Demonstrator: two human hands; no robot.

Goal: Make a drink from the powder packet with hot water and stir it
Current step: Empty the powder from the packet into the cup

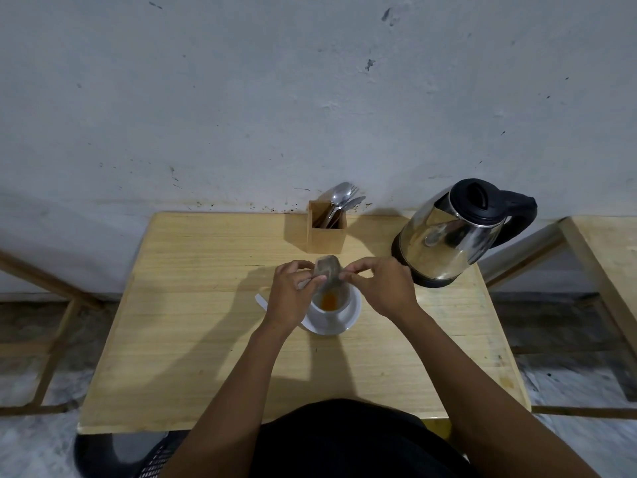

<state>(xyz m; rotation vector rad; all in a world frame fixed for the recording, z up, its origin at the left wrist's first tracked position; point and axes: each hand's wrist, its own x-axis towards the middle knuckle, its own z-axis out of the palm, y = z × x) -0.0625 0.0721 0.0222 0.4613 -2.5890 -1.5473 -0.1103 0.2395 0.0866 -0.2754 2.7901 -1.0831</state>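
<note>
**Powder goes into the cup, kettle waits at the side**

Over a pale wooden table [206, 339] set against a scuffed wall, a person tips a powder packet [327, 270] above a white cup [348, 305] that stands on a white saucer [355, 313]. Both hands are pinched shut on the packet: the left hand [293, 294] grips its left edge between thumb and fingertips, the right hand [382, 288] nips the right edge, the remaining fingers loosely curled. The packet hangs between the two grips, directly over the cup's mouth, its lower end tilted down toward the rim. Orange powder [329, 301] already lies in a small heap at the bottom of the cup.

The risks from here appear modest but real. The packet's mouth sits close to the cup's near-left rim, so a shake or a slack pinch could scatter powder onto the saucer or the table. Whether the packet is fully emptied cannot be told, as it is blurred. The steel kettle [455, 232] stands just to the right of the right hand, near enough that a careless reach might knock it, and pouring hot water too quickly could splash. A spoon for stirring has yet to be taken from the wooden cutlery holder [325, 236] behind the cup, where the spoons [339, 198] stand upright.
</note>
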